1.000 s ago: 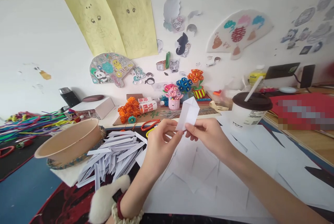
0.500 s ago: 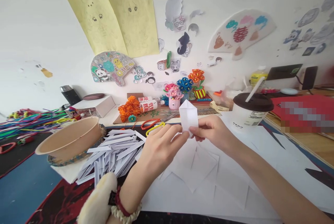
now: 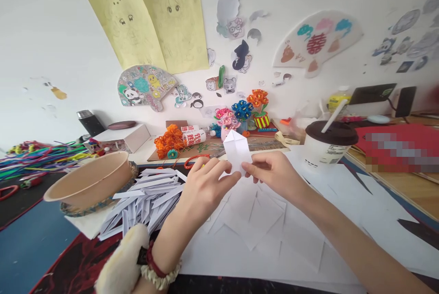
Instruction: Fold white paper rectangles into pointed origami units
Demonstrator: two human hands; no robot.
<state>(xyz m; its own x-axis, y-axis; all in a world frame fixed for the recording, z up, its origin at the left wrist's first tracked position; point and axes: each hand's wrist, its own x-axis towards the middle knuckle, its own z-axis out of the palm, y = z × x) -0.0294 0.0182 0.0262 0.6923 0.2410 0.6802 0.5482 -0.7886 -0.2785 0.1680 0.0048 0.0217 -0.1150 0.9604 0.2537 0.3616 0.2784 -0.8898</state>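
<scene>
A folded white paper (image 3: 237, 150) with a pointed top is held upright between both hands, above the middle of the desk. My left hand (image 3: 210, 184) pinches its lower left edge between thumb and fingers. From the other side, my right hand (image 3: 270, 170) grips its lower right edge, thumb on the near face. Below lie overlapping white paper sheets (image 3: 254, 221). To the left of my left hand is a heap of narrow folded paper strips (image 3: 147, 200). A scrunchie (image 3: 161, 275) and a plush band (image 3: 121, 257) circle my left wrist.
A beige oval basin (image 3: 87, 179) stands on the left beside colourful craft stems (image 3: 51, 159). Red-handled scissors (image 3: 194, 161) lie behind my left hand. Orange craft flowers (image 3: 170, 141) and flower pots (image 3: 262, 121) line the back. A lidded cup (image 3: 329, 143) with a straw stands right.
The folded paper has shifted slightly left and now tilts a little to the left. Both hands keep hold of it. The whole view has shifted slightly.
</scene>
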